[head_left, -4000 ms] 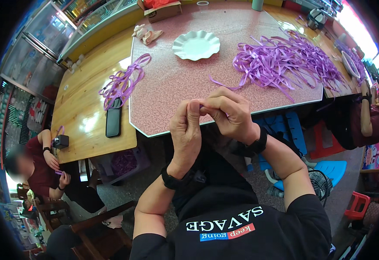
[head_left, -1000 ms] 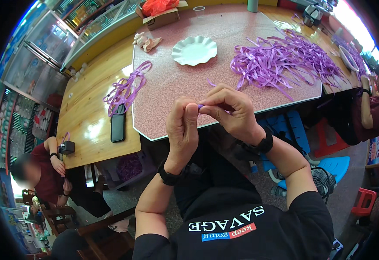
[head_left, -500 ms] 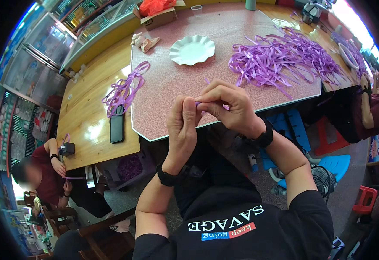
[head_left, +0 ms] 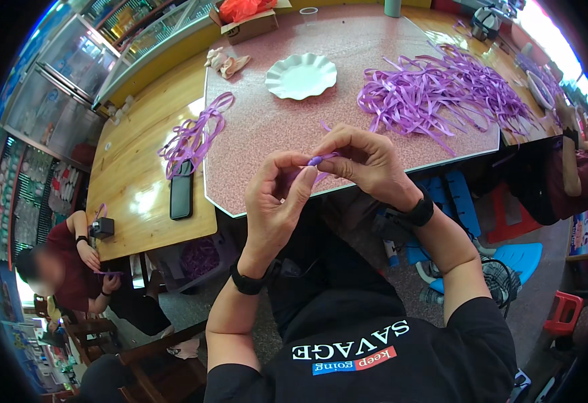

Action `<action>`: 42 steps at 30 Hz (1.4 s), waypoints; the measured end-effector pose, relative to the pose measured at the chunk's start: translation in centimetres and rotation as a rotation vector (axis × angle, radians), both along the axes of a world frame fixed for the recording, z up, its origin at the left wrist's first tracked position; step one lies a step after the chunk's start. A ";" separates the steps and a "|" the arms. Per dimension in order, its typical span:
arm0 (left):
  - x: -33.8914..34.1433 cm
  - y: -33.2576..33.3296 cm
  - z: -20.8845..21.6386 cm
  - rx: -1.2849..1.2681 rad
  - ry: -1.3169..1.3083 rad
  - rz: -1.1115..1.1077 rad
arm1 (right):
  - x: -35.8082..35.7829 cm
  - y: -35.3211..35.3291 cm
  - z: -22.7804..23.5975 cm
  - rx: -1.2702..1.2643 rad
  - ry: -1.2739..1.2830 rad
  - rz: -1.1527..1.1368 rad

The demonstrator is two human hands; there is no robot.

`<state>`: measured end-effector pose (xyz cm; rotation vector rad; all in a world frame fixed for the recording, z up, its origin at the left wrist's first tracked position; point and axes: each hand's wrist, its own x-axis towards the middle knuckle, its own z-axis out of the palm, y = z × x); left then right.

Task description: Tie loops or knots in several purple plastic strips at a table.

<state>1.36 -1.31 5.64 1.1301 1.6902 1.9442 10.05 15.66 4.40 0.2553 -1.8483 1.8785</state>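
Above the near edge of the pink-topped table, both hands meet at a small purple ribbon [head_left: 314, 161] that is folded or knotted into a tight bit. My right hand [head_left: 371, 168] pinches it between thumb and forefinger. My left hand [head_left: 274, 201] has its forefinger and thumb at the other side of that bit, with purple showing behind its curled fingers. A loose stretch of ribbon hangs below the fingertips. Just beyond lies a large tangled pile of purple ribbons [head_left: 415, 94]. A smaller bunch of ribbons [head_left: 196, 138] rests to the left, against a black phone [head_left: 182, 195].
A white scalloped plate [head_left: 300, 76] stands mid-table, near a crumpled pale cloth [head_left: 227, 64] and a cardboard box [head_left: 253, 27]. Under the table are a bin of purple ribbon [head_left: 200, 260] and a blue chair [head_left: 519, 262]. People sit at left and right, the left one handling ribbon.
The hands' fingertips have parted slightly, baring the small purple bit between them. My left thumb has tilted right, and my right hand has shifted a little rightward.
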 end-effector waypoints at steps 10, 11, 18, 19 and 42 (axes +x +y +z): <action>-0.6 0.2 -0.4 -0.026 0.063 0.013 | 0.1 0.2 0.1 0.091 -0.033 0.000; -0.5 0.2 -0.4 -0.022 0.031 0.016 | 0.1 0.2 0.1 0.048 -0.024 0.023; -0.1 0.0 -0.6 -0.025 0.155 0.052 | 0.6 -0.1 -0.5 -0.002 0.020 0.037; 0.0 -0.1 -0.6 -0.027 0.152 0.053 | 0.6 -0.1 -0.5 0.053 0.037 0.019; 0.3 -0.6 -2.4 0.091 0.545 0.118 | 1.8 -2.6 -0.1 -0.065 0.006 0.014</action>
